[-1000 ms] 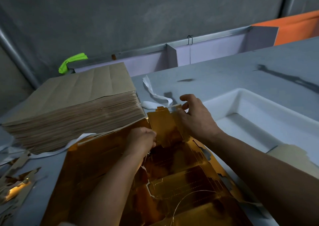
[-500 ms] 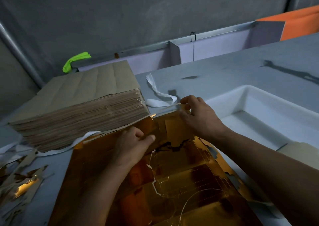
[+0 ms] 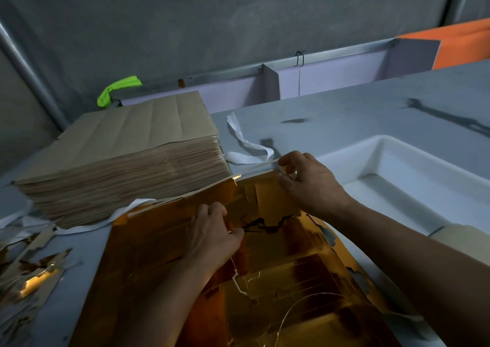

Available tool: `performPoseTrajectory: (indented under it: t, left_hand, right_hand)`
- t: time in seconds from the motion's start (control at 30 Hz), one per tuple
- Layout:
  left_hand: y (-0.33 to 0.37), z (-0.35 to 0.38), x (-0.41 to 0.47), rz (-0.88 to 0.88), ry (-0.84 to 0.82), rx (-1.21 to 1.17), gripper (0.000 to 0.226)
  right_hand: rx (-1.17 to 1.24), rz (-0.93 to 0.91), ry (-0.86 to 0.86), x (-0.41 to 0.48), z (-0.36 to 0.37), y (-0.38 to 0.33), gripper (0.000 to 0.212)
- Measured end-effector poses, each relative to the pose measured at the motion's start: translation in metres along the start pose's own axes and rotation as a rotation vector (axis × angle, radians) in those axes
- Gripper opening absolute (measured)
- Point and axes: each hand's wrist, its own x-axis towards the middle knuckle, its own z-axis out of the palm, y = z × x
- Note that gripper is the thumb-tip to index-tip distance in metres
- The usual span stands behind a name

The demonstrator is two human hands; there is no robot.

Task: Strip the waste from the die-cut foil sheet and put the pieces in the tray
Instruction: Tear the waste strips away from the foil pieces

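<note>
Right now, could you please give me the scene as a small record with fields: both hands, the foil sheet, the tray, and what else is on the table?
left hand: grips the foil sheet, fingers curled over a raised part
right hand: pinches a thin pale strip at the sheet's far edge
foil sheet: gold, lies on the table, jagged tear between the hands
tray: white, right of the sheet
brown stack: beyond the sheet, to the left
scraps: foil waste at the table's left side
</note>
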Motion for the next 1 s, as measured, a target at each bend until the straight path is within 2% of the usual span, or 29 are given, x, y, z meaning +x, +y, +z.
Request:
performPoseTrajectory:
  t: [0.4, 0.63, 0.83, 1.0]
  left_hand:
    - [-0.008, -0.001, -0.004, 0.017, 0.018, -0.066, 0.035]
    - [-0.017, -0.006, -0.008, 0.044, 0.107, -0.008, 0.022]
    - [-0.023, -0.009, -0.016, 0.045, 0.246, -0.004, 0.014]
    - [-0.018, -0.013, -0.025, 0.092, 0.388, -0.110, 0.002]
  right_hand:
    - [-0.035, -0.010, -0.011, 0.000, 0.002, 0.000, 0.033]
    - [-0.085, -0.051, -0.026, 0.001, 0.002, 0.000, 0.027]
    - [-0.435, -0.228, -0.271, -0.006, 0.004, -0.002, 0.020]
    - [-0.449, -0.280, -0.292, -0.006, 0.003, -0.002, 0.018]
